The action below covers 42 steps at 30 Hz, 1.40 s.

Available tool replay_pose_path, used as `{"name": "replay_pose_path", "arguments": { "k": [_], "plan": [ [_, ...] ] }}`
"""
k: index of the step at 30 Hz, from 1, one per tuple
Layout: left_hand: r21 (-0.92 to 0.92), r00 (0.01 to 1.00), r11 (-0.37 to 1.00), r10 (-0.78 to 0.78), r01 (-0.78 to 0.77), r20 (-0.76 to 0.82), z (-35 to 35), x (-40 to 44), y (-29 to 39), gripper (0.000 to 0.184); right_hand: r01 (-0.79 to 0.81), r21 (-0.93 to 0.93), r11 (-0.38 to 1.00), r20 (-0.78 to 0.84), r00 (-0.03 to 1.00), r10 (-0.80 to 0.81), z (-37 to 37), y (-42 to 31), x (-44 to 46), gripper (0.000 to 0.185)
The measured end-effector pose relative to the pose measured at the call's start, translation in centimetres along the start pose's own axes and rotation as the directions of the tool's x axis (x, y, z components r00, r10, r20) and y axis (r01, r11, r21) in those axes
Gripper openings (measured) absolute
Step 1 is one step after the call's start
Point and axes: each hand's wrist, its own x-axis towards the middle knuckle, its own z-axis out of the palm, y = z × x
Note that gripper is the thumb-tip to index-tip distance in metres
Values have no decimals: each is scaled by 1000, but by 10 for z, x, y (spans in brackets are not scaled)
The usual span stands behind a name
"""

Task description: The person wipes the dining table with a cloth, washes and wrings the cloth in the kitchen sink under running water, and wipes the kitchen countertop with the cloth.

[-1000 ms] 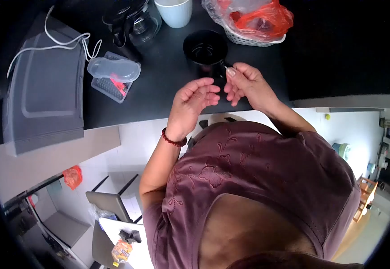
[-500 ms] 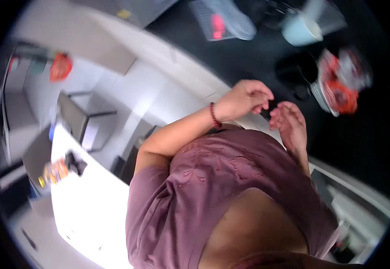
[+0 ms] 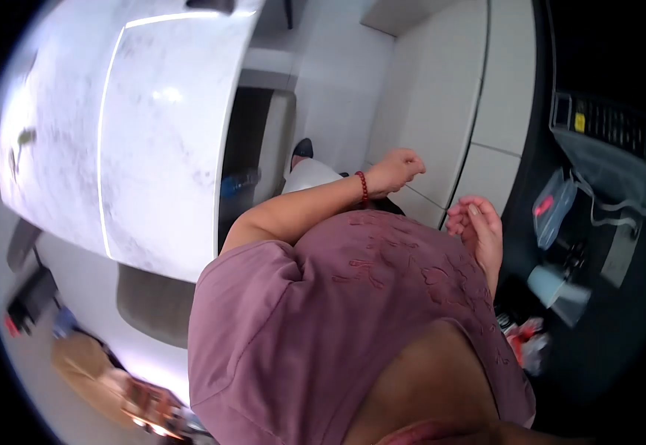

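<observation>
The left hand, wearing a dark-red beaded bracelet, has its grip loosely open, fingers curled. The right hand, grip likewise open, hovers near the smooth black counter.

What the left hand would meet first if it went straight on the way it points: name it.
Most likely the left hand would meet the pale cabinet front; nothing visible stands between them, though depth is hard to judge from this one view.
</observation>
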Motion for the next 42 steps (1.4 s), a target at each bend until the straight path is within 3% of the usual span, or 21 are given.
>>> {"name": "replay_pose_path", "arguments": {
  "k": [2, 6, 8, 9, 14, 17, 20, 22, 24, 27, 31, 34, 36, 38, 42],
  "plan": [
    [7, 992, 996, 90, -89, -83, -31, 1, -1, 16, -59, -59, 997, 72, 995, 63, 35, -13, 32, 16],
    [-167, 948, 962, 168, -218, -270, -69, -9, -16, 15, -91, -203, 975, 284, 947, 147, 81, -12, 76, 16],
    [-197, 873, 933, 186, -301, -450, -91, -11, -35, 15, -106, -265, 958, 314, 930, 190, 104, -9, 88, 17],
    [-210, 862, 923, 194, -322, -467, -104, -12, -42, 15, -112, -305, 946, 344, 913, 219, 116, -8, 92, 17],
    [-362, 699, 858, -5, -364, -715, -149, -45, -59, 10, -109, -417, 902, 479, 817, 320, 146, 4, 120, 17],
    [-390, 656, 831, -42, -396, -754, -145, -65, -61, 7, -108, -469, 876, 512, 775, 370, 158, 16, 136, 16],
    [-251, 621, 900, 26, -355, -783, -136, -75, -71, 7, -57, -479, 876, 602, 705, 375, 163, 26, 146, 16],
    [-254, 604, 891, 29, -378, -796, -121, -84, -59, 6, -41, -453, 891, 649, 670, 361, 167, 25, 148, 15],
    [-63, 532, 915, 175, -399, -828, -114, -85, -55, 9, -32, -444, 896, 689, 627, 364, 164, 21, 149, 14],
    [71, 459, 867, 328, -493, -826, -108, -91, -50, 12, -2, -467, 884, 690, 625, 366, 159, 18, 154, 17],
    [141, 446, 886, 353, -441, -823, -104, -101, -48, 12, 9, -463, 886, 657, 674, 337, 150, 14, 161, 16],
    [62, 476, 877, 317, -477, -820, -107, -98, -64, 12, 19, -469, 883, 659, 674, 335, 144, 16, 169, 16],
    [-157, 522, 884, 110, -441, -845, -114, -97, -73, 12, 4, -479, 878, 651, 672, 352, 140, 20, 169, 16],
    [-377, 489, 807, -127, -455, -863, -127, -96, -84, 12, -4, -477, 879, 666, 650, 365, 142, 18, 167, 15],
    [-511, 443, 701, -300, -499, -845, -177, -87, -137, 12, -25, -521, 853, 628, 666, 403, 147, 31, 173, 15]
  ]
}}
